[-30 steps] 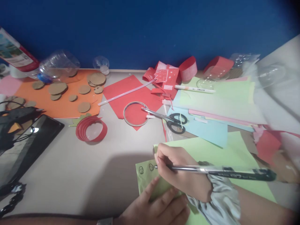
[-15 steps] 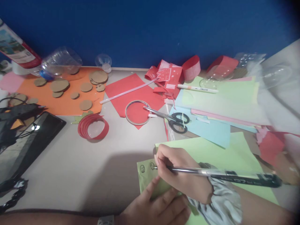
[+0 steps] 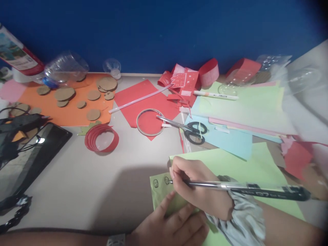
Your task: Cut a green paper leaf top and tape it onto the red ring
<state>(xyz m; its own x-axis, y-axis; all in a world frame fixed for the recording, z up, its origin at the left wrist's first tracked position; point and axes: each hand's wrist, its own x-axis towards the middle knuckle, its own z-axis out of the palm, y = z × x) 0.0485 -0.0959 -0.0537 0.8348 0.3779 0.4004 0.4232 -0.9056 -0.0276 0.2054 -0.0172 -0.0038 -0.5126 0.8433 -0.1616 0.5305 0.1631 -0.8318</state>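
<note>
My right hand (image 3: 198, 186) pinches a black-and-clear pen (image 3: 252, 191), its tip touching a small piece of green paper (image 3: 159, 196) beside a drawn face. Two small black-ink faces show along that paper's upper edge. My left hand (image 3: 174, 223) lies flat with fingers spread, pressing on the lower part of the same paper. Under my right hand and wrist is a larger light green sheet (image 3: 246, 164). Black-handled scissors (image 3: 188, 130) lie partly open beyond my right hand, on blue paper (image 3: 230, 143).
A red paper coil (image 3: 101, 138) and a tape ring (image 3: 151, 122) lie ahead. Cardboard discs (image 3: 65, 93) rest on orange paper (image 3: 84, 109) at the back left. A black phone (image 3: 43, 153) is at the left. A white marker (image 3: 216, 95) lies on stacked sheets; a blue wall (image 3: 164, 34) stands behind.
The pen's rear end has shifted slightly to the right and its tip has moved a little near the second face. My left hand stays in place.
</note>
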